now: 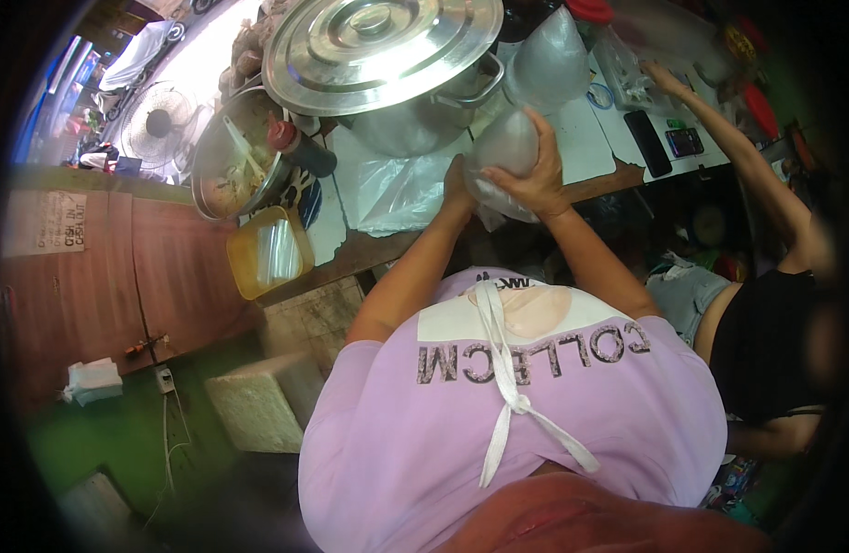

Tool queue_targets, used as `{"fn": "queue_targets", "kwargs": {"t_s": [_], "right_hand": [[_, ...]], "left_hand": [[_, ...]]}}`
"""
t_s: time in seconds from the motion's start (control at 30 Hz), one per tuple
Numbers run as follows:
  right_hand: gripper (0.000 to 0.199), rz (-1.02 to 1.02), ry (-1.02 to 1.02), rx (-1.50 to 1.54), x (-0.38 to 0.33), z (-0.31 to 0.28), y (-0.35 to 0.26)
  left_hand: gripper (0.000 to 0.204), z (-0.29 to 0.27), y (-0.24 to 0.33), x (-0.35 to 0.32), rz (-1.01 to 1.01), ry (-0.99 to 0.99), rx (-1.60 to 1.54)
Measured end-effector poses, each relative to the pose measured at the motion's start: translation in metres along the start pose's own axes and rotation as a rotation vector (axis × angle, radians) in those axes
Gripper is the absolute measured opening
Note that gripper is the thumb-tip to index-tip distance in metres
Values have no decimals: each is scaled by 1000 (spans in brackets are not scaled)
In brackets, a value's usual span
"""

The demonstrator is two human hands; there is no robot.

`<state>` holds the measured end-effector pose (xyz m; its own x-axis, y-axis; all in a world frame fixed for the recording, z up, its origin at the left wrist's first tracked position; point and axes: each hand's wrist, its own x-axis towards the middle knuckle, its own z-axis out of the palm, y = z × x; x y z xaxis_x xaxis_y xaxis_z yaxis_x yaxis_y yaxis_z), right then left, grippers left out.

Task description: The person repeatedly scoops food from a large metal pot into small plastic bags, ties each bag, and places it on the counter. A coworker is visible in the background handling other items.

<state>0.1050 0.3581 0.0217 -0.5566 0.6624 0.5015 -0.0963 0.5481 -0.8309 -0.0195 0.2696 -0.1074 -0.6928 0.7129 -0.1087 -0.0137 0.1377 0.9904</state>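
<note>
The filled clear plastic bag [500, 152] sat at the table's [572, 138] near edge, just in front of the big steel pot [397, 64] with its lid. Her right hand [535, 175] wrapped its fingers over the bag's top and side. The left hand [458, 184] pressed against the bag's left side; I couldn't see its fingers.

A large lidded steel pot [387, 64] is set on the counter [572, 138]. A yellow tub [268, 251] is placed beside a metal bowl [231, 166], possibly holding utensils.
</note>
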Motion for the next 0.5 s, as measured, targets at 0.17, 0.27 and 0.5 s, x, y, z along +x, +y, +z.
{"fn": "queue_targets", "kwargs": {"t_s": [0.17,0.27,0.5], "right_hand": [[95,362,-27,-14,-43,15,59],[87,312,-133,-103,-57,4,92],[60,351,-6,-84,-90,-20,86]], "left_hand": [[24,2,14,2,-132,87,118],[30,-5,27,0,-164,-8,190],[42,-35,64,-38,-159,34,-392]]}}
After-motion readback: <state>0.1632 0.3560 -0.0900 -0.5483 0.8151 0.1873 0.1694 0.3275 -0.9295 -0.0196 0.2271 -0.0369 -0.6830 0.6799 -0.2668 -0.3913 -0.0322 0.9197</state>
